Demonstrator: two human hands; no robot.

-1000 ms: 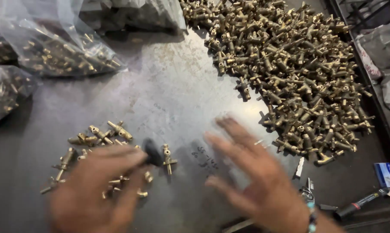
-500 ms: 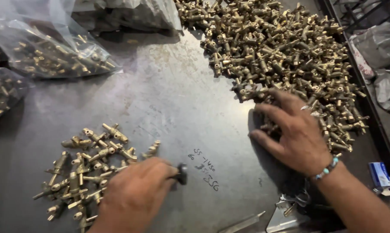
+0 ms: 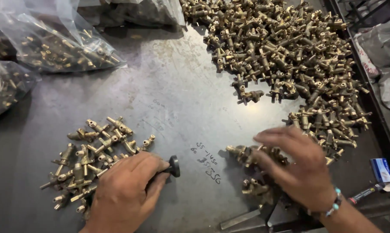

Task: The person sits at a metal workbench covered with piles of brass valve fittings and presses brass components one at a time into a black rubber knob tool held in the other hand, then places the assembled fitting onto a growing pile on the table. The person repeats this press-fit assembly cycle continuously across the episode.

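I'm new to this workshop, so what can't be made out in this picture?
- Black-tipped tool: head view, left hand hides its handle.
- Brass fittings under the right hand: fingers blurred, grip unclear.
- Bagged parts: plastic glare obscures them.

Steel table (image 3: 169, 99): brass fittings (image 3: 289, 56), bags (image 3: 57, 43)

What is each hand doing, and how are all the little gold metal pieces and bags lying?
Left hand: closed around a black-knobbed tool.
Black-knobbed tool: held, lying low over the table, knob sticking out.
Right hand: fingers spread, resting on a few brass fittings.
Few brass fittings: loose under the right hand.
Small brass pile: spread flat beside the left hand.
Big brass heap: piled up.
Plastic bags: filled, lying flat.
Metal table: scratched, written on.
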